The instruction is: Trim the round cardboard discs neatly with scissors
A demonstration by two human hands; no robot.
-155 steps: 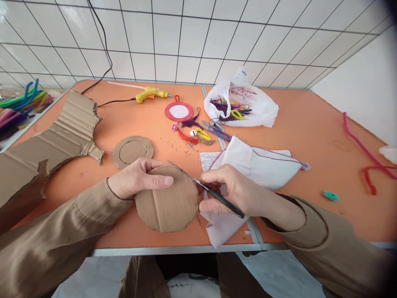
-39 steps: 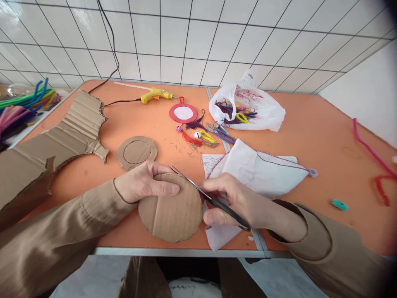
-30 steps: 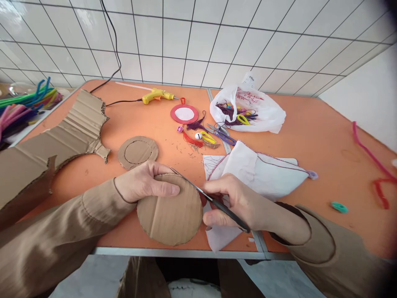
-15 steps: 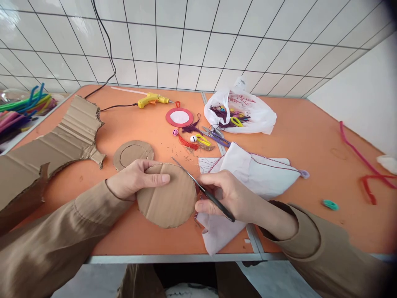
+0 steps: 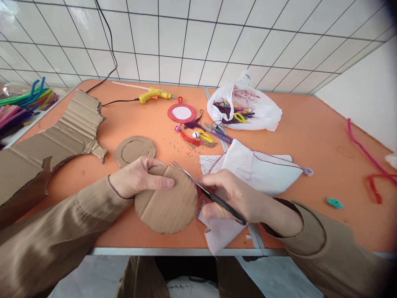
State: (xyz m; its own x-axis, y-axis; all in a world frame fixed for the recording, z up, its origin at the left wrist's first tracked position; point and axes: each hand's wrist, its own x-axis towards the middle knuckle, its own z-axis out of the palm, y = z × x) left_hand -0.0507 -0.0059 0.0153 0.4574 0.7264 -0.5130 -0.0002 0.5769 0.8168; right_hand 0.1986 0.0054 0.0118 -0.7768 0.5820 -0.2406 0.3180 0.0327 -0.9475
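My left hand [image 5: 144,179] is closed on the upper left edge of a round cardboard disc [image 5: 169,207], thumb on top and fingers underneath. In my right hand [image 5: 231,196] is a pair of scissors [image 5: 217,200] with black handles. Their blades point up and left, along the disc's upper right edge, slightly parted at the tips. Behind my left hand lies a smaller cardboard disc [image 5: 149,149] with a circle marked on it. White fabric [image 5: 266,169] with dark red stitched edges rests under and beyond my right hand.
A large cut cardboard sheet [image 5: 71,132] covers the left side. Further back are a yellow glue gun [image 5: 153,95], a red-rimmed round piece [image 5: 181,113], tassels with bells [image 5: 190,138], purple-handled scissors [image 5: 221,134] and a white plastic bag [image 5: 263,109]. Pipe cleaners [image 5: 366,149] lie right.
The scissors and my right hand have tilted slightly, and the handles sit a little lower and further right. The disc has shifted slightly downward in my left hand. The whole view has moved a little.
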